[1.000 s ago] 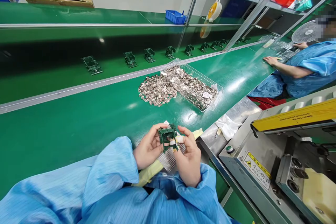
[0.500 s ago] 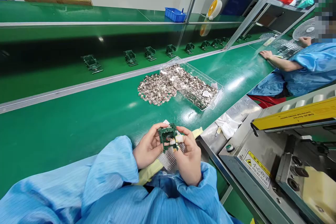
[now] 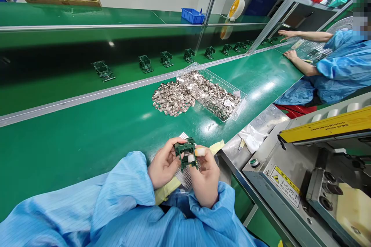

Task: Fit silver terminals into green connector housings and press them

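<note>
A small dark green frame-like part (image 3: 185, 147) is held up between my two hands, low in the middle of the view. My left hand (image 3: 164, 164) pinches its left side between thumb and fingers. My right hand (image 3: 205, 175), with white wraps on some fingertips, grips its right side, with the thumb near the lower opening. Under the hands lies a clear ridged sheet (image 3: 184, 177) beside a yellow strip (image 3: 167, 190). Farther off, a pile of small metal pieces (image 3: 174, 98) sits beside a clear tray (image 3: 242, 109) full of similar pieces.
Several green parts (image 3: 145, 64) stand in a row on the belt behind a metal rail (image 3: 87, 93). At right are a machine (image 3: 285, 185) with a yellow bar and a white cloth (image 3: 252, 138). Another person (image 3: 348, 61) in blue works at the far right.
My right fingers have shifted on the green part, the index finger lifting toward its upper right side. The other person has stretched an arm out over the row of parts.
</note>
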Motion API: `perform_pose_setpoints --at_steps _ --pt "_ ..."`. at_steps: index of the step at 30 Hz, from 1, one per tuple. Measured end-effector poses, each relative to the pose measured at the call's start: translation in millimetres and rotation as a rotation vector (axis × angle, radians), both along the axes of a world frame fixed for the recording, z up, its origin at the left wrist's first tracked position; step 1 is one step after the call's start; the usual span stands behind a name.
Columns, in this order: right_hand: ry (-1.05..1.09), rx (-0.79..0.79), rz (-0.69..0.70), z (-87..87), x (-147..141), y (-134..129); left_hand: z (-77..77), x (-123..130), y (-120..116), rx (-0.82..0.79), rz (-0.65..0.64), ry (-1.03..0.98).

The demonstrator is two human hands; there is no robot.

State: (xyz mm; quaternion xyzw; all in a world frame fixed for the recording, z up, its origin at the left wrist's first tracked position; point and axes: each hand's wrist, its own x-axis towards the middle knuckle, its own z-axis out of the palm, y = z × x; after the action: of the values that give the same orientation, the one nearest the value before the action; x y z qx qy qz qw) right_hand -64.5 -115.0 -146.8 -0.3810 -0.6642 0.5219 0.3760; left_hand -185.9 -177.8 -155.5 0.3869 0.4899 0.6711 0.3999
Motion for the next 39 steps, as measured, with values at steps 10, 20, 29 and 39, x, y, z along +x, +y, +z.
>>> perform_pose_setpoints --at_steps 10,20,29,39 --pt "0.216 -0.265 -0.046 0.9 -4 2 8.8 0 0 -0.115 0.002 0.062" --pt "0.292 -0.247 -0.006 4.2 -1 -3 7.9 5 -5 -0.148 0.012 0.142" --pt "0.262 -0.254 -0.054 2.6 4 -11 14.6 11 -12 -0.148 -0.004 0.07" --pt "0.294 -0.334 -0.105 -1.9 29 -29 6.9 19 -22 -0.191 -0.162 0.177"
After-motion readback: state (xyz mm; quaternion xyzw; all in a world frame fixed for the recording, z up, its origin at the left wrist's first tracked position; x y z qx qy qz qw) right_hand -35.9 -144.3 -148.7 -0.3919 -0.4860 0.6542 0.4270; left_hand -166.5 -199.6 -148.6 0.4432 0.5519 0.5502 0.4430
